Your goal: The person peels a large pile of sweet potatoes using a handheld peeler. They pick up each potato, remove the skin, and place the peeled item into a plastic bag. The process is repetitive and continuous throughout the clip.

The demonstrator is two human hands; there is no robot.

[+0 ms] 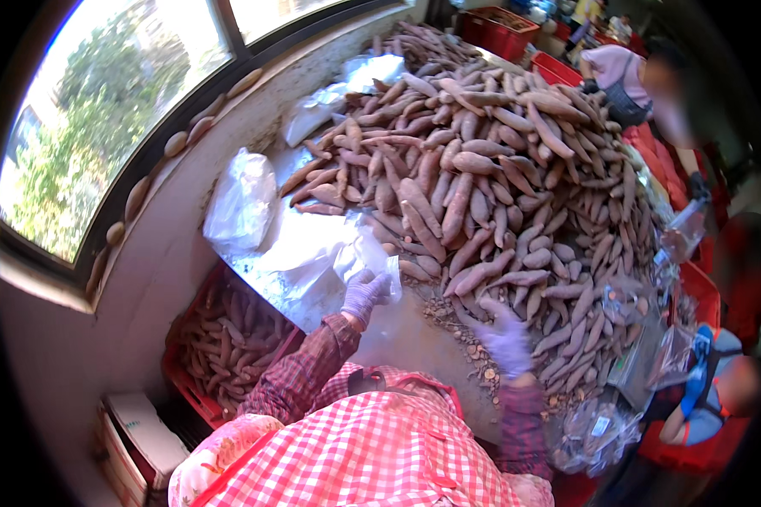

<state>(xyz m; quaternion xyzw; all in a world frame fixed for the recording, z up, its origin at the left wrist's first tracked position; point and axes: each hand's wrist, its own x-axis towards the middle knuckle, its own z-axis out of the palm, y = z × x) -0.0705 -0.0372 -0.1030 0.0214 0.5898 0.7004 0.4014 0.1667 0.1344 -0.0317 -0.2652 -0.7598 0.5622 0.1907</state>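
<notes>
My left hand (363,295), in a light purple knit glove, grips the edge of a clear plastic bag (394,279). It is over the metal tabletop (387,336), beside a bright heap of white plastic bags (304,253). My right hand (506,342), gloved alike and blurred by motion, reaches to the near edge of a large pile of sweet potatoes (463,158). Its fingers look apart, with nothing visible held between them. Whether the fingertips touch a sweet potato is unclear. Small broken pieces and dirt (482,367) lie by this hand.
A red crate (190,393) of sweet potatoes stands below the table's left edge. Bagged sweet potatoes (593,431) lie at the right, near a metal scale-like box (637,367). Co-workers (618,79) stand along the far side and right. A cardboard box (143,437) sits lower left.
</notes>
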